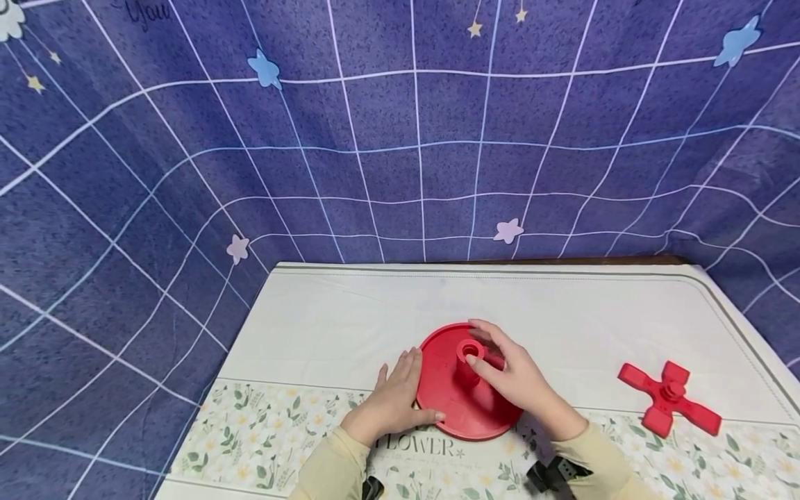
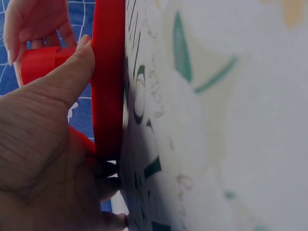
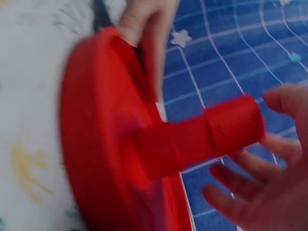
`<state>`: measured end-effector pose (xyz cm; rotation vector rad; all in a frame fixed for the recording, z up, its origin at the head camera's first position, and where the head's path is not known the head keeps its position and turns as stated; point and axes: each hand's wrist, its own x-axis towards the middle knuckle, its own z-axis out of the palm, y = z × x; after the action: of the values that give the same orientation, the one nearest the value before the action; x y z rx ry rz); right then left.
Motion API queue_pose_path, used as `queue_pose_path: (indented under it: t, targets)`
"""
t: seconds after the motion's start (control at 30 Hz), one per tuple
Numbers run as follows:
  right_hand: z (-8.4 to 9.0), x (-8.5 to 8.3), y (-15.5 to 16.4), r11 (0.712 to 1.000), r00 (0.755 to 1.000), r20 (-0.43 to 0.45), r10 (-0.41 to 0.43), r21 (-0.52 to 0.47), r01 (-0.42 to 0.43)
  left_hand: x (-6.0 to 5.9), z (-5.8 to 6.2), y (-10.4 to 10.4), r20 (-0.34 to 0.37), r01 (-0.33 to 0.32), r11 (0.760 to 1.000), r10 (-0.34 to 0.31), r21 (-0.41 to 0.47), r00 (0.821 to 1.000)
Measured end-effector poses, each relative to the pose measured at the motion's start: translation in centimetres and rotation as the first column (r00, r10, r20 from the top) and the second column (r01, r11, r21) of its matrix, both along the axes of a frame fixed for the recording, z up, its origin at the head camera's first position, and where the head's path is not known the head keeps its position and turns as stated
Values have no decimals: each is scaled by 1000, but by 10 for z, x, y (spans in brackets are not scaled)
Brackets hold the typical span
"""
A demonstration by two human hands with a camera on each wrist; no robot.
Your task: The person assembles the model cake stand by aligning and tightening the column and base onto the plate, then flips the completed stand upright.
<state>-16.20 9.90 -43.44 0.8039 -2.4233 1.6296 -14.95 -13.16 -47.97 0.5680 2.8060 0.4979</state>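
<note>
red disc [image 1: 440, 392] sat between both hands, apparently flat on the tablecloth [image 1: 337, 319], its post [image 1: 467, 375] upright and hollow at the top. left hand [image 1: 394, 401] was spread at the disc's left rim: fingers nearly straight along the edge, thumb laid over the near rim, touching and steadying rather than wrapped round. right hand [image 1: 515, 378] was half open about the post, fingers softly bent on the far side, thumb on the near side; right wrist view had a gap between thumb and post, so no firm hold; can't tell whether any finger touched. red cross-shaped piece [image 1: 671, 392], four arms and a round hub, lay well to the right of the right hand. printed lettering [image 1: 425, 446] ran just nearer the person than the left thumb. blue curtain [image 1: 387, 167] hung beyond both hands
</note>
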Motion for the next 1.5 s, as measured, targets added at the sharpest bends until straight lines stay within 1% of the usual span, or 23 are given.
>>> queue_pose_path:
  t: [0.03,0.1,0.13,0.2,0.3,0.43,0.57,0.8,0.9,0.97,1.1,1.23,1.3,1.37,1.43,1.5]
  targets:
    - [4,0,2,999,999,12,52,-10,-52,0,0,0,-1,0,1000,0,-2,1000]
    - [10,-1,5,989,987,52,149,-22,-148,-1,0,0,-1,-1,1000,1,-3,1000]
    - [11,-1,6,983,980,71,183,-25,-182,0,0,0,-2,-2,1000,2,-3,1000]
    - [12,-1,7,978,973,98,209,-17,-209,-1,0,1,0,-3,1000,3,-1,1000]
    - [10,-1,7,983,976,116,183,-13,-183,0,0,1,2,-1,1000,1,3,1000]
    - [7,3,3,995,991,94,99,17,-101,0,-1,1,-7,2,1000,-2,-5,1000]
    - [4,6,0,999,997,72,26,39,-28,0,-2,2,-16,0,1000,0,-16,1000]
    - [-22,-1,-2,990,995,31,-90,107,87,-1,-2,3,-43,2,999,-4,-43,999]
    - [-26,-1,-2,986,993,1,-116,122,115,0,-1,3,-45,-1,999,-1,-46,999]
    - [-26,-1,-3,983,991,-19,-129,127,131,1,0,4,-41,-2,999,1,-42,999]
    - [-26,1,-3,979,989,-23,-148,138,150,1,1,5,-23,0,999,-1,-43,1000]
    - [-28,1,-2,981,989,7,-147,131,145,1,2,6,-8,1,999,-1,-40,1000]
    - [-29,0,-1,988,992,23,-121,102,118,1,3,6,-4,0,999,-1,-39,1000]
    - [-30,-1,0,996,996,38,-75,58,73,1,3,6,-2,-1,999,1,-39,1000]
    - [-29,-2,3,999,999,33,-35,27,34,1,3,5,0,-2,999,2,-44,1000]
    - [-27,-1,9,1000,1000,13,-7,30,7,1,4,5,6,-6,999,6,-45,1000]
